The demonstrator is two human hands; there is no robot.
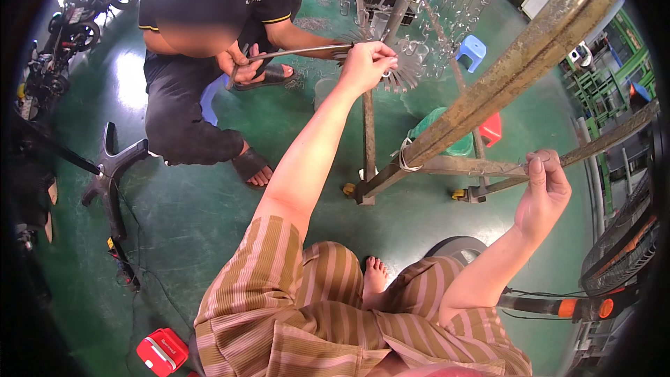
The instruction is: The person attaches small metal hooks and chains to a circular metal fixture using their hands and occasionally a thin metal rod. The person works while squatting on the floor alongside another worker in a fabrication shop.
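Observation:
My left hand (367,68) reaches far forward, thumb and fingers pinched together beside a fan-like cluster of grey metal pieces (403,78). What those fingertips hold is too small to make out. Out to the right, my right hand (544,185) is raised with thumb and fingertips pressed together on what looks like a thin piece of wire, near a rusty metal frame (481,91). Many clear or shiny metal hooks (447,17) hang in rows from the frame's far side. A co-worker's hand (241,66) grips a long metal rod (300,51) reaching toward the cluster.
The co-worker sits at the far left. A green basin (436,132), a red stool (491,129) and a blue stool (472,52) stand behind the frame. A black stand base (108,167), a cable and a red box (162,351) lie left; a black fan (624,237) stands right.

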